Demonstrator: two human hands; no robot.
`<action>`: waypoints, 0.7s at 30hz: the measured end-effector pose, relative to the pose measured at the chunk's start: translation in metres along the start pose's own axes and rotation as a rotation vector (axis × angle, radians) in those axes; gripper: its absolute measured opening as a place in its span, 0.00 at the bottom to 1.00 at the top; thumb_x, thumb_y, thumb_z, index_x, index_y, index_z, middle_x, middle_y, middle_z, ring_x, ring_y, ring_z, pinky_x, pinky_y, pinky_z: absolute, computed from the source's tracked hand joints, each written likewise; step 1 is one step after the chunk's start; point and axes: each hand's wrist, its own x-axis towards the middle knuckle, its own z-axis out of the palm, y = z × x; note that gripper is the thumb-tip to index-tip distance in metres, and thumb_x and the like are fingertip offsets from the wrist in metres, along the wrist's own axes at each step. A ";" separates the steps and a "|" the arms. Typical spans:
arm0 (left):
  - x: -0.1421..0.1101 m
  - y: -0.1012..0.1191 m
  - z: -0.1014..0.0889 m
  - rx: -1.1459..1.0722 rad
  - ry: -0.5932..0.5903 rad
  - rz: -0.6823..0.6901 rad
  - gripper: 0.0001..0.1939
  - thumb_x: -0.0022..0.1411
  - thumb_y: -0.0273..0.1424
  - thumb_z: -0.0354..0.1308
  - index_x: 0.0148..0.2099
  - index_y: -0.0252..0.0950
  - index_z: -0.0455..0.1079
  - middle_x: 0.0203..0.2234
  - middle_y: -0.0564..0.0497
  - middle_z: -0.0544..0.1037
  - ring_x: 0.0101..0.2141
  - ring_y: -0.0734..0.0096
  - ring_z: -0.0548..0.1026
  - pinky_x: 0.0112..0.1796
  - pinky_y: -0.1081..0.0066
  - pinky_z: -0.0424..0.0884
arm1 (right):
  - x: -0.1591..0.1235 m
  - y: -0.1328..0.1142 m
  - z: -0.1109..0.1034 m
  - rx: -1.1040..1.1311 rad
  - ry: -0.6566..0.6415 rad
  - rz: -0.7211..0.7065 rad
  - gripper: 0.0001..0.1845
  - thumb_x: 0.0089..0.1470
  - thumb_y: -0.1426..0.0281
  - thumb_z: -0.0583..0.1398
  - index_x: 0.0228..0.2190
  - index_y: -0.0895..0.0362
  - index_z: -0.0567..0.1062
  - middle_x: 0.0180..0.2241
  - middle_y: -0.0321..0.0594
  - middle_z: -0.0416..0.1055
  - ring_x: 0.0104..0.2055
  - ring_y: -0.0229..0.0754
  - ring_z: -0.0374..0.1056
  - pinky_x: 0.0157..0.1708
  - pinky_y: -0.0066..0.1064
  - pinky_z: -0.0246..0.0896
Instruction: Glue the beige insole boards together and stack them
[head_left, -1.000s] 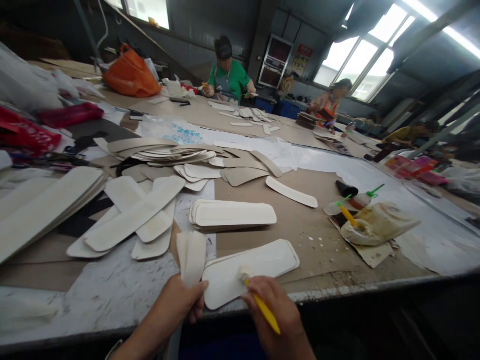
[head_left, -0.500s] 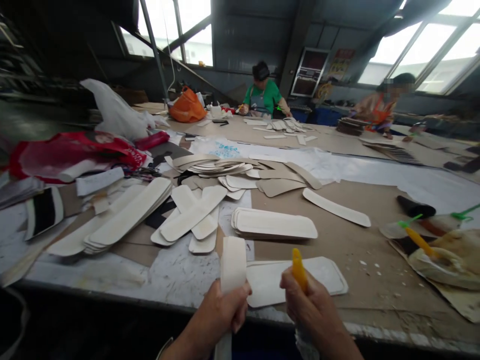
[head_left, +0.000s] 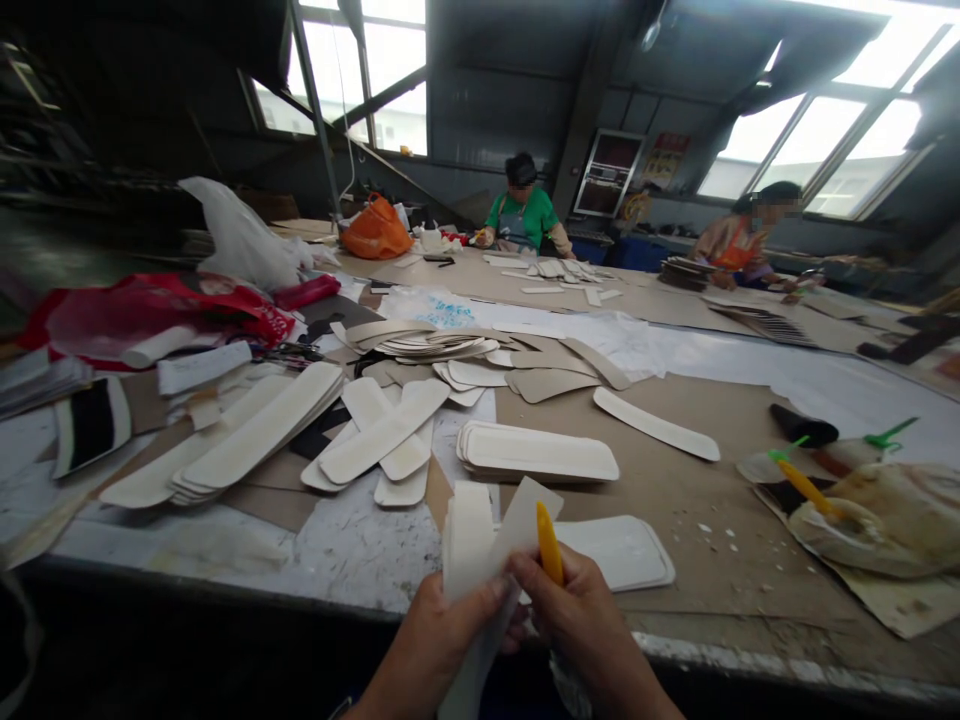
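My left hand [head_left: 442,630] is closed round a bundle of long pale strips [head_left: 466,535] at the table's front edge. One strip [head_left: 529,515] leans away from the bundle to the right, between my two hands. My right hand [head_left: 589,620] grips a yellow-handled brush [head_left: 549,545], handle end up, with its thumb and finger at that leaning strip. The brush's bristle end is blurred below the hand. Behind the right hand lie white rounded-end pieces [head_left: 626,552], partly covered by it. A neat stack of similar pieces [head_left: 540,452] sits farther back.
More white pieces lie crossed [head_left: 386,430] and piled [head_left: 262,430] on the left. A glue-stained container [head_left: 877,520] with another yellow handle [head_left: 802,487] stands at right, near green-tipped bottles [head_left: 847,452]. Red plastic bags [head_left: 157,315] lie far left. Two people work across the table.
The brush has left the white piece's surface and turned handle-up in my right hand. That hand has moved left to meet my left hand, and one strip has fanned out from the bundle. The view swung left.
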 end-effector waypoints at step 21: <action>0.001 -0.046 -0.026 1.519 -0.018 1.404 0.09 0.59 0.22 0.49 0.31 0.33 0.69 0.20 0.50 0.70 0.23 0.71 0.69 0.24 0.72 0.65 | 0.033 -0.024 -0.086 -0.694 -0.463 0.265 0.18 0.45 0.58 0.58 0.16 0.57 0.61 0.17 0.27 0.49 0.22 0.31 0.44 0.21 0.26 0.40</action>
